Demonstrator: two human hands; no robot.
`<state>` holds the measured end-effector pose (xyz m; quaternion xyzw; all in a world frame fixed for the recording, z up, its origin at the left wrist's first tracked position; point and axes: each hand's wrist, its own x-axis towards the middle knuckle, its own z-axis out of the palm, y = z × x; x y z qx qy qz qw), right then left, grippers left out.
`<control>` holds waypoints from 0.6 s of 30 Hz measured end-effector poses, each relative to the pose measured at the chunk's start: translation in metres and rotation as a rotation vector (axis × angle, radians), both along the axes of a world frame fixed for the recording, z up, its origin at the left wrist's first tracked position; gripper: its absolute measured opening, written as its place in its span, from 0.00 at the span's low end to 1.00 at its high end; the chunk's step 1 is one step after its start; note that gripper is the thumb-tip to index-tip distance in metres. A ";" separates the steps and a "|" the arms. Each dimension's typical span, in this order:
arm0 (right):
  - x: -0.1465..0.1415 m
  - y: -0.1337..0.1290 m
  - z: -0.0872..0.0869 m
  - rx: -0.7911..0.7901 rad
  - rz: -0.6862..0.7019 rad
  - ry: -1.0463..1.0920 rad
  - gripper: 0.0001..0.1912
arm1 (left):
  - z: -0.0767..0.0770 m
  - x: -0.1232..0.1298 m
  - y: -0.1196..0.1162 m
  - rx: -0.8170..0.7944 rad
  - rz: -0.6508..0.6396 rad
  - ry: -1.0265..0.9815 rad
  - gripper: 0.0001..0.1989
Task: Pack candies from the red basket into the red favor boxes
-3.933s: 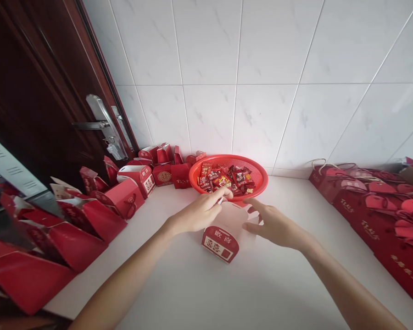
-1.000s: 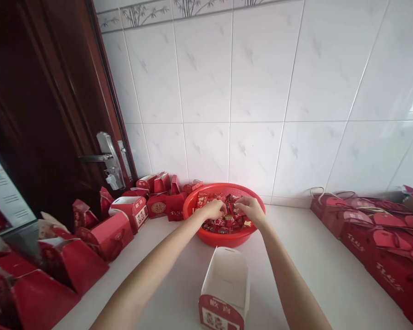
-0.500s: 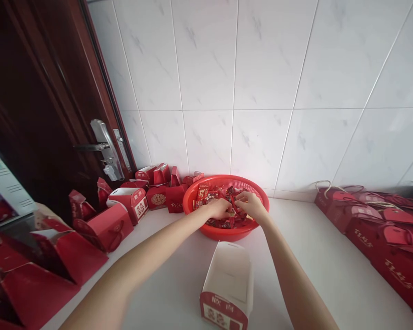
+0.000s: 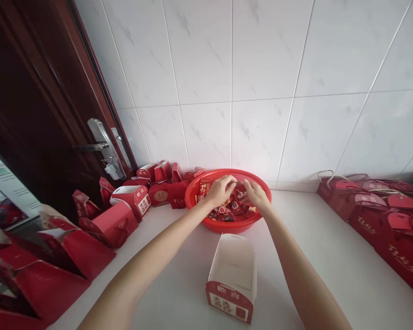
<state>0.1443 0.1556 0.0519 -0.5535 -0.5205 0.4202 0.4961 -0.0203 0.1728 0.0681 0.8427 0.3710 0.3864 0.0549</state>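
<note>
A red plastic basket with perforated sides holds wrapped candies, mostly red with some gold. My left hand is over the basket's middle, thumb and fingertips pinched together; what lies between them is too small to make out. Close beside it on the right, my right hand bends its fingers down at the candies, closed, with the fingertips partly hidden. Nearer to me stands an open paper box, white inside, with a red printed front. Its visible inside is bare, and neither hand touches it.
Red gift boxes line the left side, running back to the wall. Several red bags with rope handles stand in a row at right. Behind the white tabletop rises a tiled wall; a dark door is at left.
My left hand has risen from the candies toward the basket's far side, uncovering more of them. My right hand has shifted slightly, its fingers closer to the left hand. The view has tilted a little.
</note>
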 end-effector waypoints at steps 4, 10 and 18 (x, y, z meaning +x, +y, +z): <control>0.003 -0.002 0.002 0.050 0.037 0.126 0.12 | 0.003 0.001 -0.004 -0.002 -0.095 0.014 0.06; 0.008 -0.004 0.002 0.156 0.049 0.223 0.18 | 0.002 0.002 -0.006 -0.103 -0.087 -0.010 0.09; 0.007 -0.009 0.005 0.151 0.128 0.088 0.17 | -0.005 0.001 -0.007 -0.232 -0.020 0.011 0.08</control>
